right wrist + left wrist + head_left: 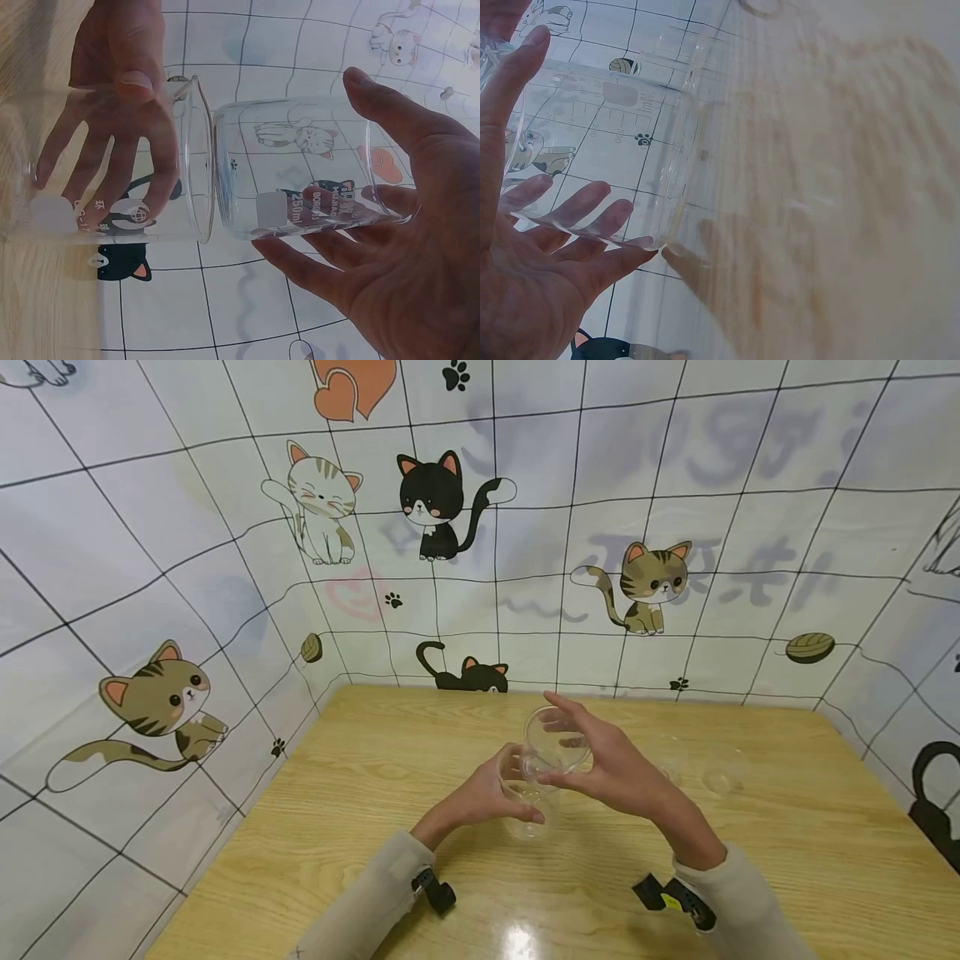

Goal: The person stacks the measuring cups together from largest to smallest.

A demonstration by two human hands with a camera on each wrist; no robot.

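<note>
A large clear glass beaker [528, 825] stands upright on the wooden table, its base close against the tabletop in the left wrist view. My left hand [480, 793] holds it from the left side, thumb in front and fingers round the back. Above it is a smaller glass beaker [281, 176] marked 250ml, which my right hand [622, 768] grips around its upper part. The small beaker's base faces the large one's rim, very near it; whether they touch I cannot tell. Both look empty.
To the right on the wooden table [360, 760] stand more transparent glass vessels, one glass beaker [723, 781] and another faint glass vessel [667, 760] behind my right hand. A white grid cloth [540, 543] with cartoon cats hangs along the table's back and sides.
</note>
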